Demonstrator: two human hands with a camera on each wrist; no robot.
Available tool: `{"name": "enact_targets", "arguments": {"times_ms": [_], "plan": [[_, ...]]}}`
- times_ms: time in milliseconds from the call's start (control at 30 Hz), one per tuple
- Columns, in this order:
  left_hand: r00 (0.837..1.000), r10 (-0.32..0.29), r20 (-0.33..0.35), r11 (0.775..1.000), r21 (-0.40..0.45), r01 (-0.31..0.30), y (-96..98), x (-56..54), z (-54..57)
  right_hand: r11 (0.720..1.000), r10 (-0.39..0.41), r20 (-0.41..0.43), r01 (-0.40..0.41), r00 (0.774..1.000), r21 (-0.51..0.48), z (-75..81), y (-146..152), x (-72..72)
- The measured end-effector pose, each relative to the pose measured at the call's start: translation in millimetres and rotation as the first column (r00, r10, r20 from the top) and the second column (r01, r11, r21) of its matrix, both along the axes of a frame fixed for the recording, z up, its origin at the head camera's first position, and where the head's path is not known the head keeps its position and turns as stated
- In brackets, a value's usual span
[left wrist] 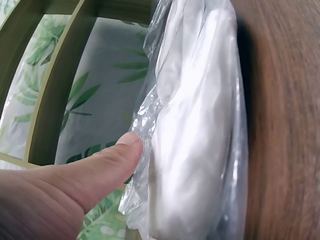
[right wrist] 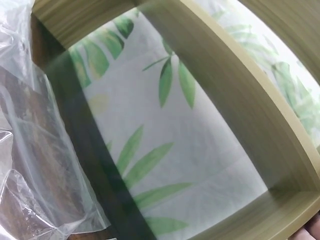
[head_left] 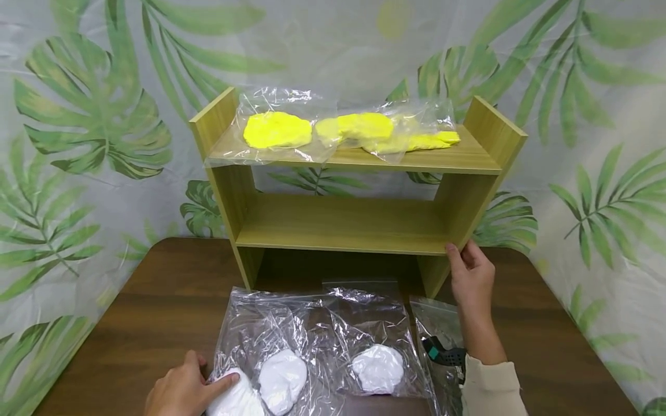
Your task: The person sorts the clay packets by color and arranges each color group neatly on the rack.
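Observation:
My left hand [head_left: 179,387], at the lower left of the head view, grips the near-left clear plastic bag [left wrist: 195,125] holding a white clay-like lump. Its thumb [left wrist: 112,162] lies against the plastic; the other fingers are mostly hidden. My right hand [head_left: 472,277] pinches the right side panel of a wooden shelf [head_left: 338,222], around the height of the middle board. Only some fingertips [right wrist: 312,229] show at the corner of the right wrist view. Two more white lumps, one in the middle [head_left: 283,381] and one on the right [head_left: 378,368], lie bagged before the shelf.
On the shelf's top board lie bagged yellow lumps [head_left: 277,130], overlapping in a row. A zip bag [head_left: 437,318] lies on the brown table [head_left: 135,323] under my right forearm, which wears a dark wrist strap [head_left: 442,352]. A leaf-patterned cloth [head_left: 333,40] hangs behind.

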State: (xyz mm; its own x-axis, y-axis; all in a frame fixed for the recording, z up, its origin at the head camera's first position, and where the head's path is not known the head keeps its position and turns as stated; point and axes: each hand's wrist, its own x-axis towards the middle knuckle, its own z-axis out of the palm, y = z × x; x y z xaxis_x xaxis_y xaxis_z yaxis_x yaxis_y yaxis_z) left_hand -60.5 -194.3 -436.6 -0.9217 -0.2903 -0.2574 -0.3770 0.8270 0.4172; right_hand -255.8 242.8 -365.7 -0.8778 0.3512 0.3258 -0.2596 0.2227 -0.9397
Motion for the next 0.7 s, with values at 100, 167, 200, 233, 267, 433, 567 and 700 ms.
{"name": "enact_targets", "arguments": {"times_ms": [100, 167, 200, 233, 267, 433, 567, 700], "plan": [[1.000, -0.003, -0.003, 1.000, -0.021, 0.003, 1.1, -1.7, -2.6, 1.000, 0.002, 0.010, -0.002, 1.000, 0.014, 1.2, -0.5, 1.6], [1.000, -0.009, -0.005, 1.000, -0.029, 0.009, 2.2, -1.8, -3.5, 1.000, 0.006, 0.011, -0.006, 1.000, 0.014, 1.4, -0.4, 2.4], [1.000, -0.011, -0.002, 0.999, -0.032, 0.011, 2.8, -2.1, -3.9, 1.000, 0.009, 0.011, -0.009, 1.000, 0.012, 1.3, -0.1, 2.4], [1.000, -0.012, 0.002, 0.999, -0.034, 0.013, 2.9, -2.3, -4.6, 1.000, 0.009, 0.009, -0.009, 1.000, 0.009, 1.0, 0.0, 1.9], [1.000, -0.013, 0.007, 0.999, -0.036, 0.014, 2.9, -2.5, -5.1, 1.000, 0.008, 0.007, -0.008, 1.000, 0.007, 0.8, 0.0, 1.6], [0.999, -0.004, 0.049, 0.999, -0.033, 0.006, 3.2, -4.9, -6.7, 1.000, 0.003, -0.012, -0.002, 1.000, 0.009, 0.2, -0.5, 0.7], [0.999, -0.008, 0.031, 1.000, -0.020, 0.009, 4.1, -5.2, -7.7, 1.000, 0.006, -0.021, -0.005, 1.000, 0.017, 0.0, -1.0, 1.4], [1.000, -0.008, -0.003, 1.000, -0.002, 0.008, 6.9, -4.0, -7.5, 1.000, 0.002, -0.013, -0.002, 1.000, 0.027, -0.3, -1.1, 2.8]]}}
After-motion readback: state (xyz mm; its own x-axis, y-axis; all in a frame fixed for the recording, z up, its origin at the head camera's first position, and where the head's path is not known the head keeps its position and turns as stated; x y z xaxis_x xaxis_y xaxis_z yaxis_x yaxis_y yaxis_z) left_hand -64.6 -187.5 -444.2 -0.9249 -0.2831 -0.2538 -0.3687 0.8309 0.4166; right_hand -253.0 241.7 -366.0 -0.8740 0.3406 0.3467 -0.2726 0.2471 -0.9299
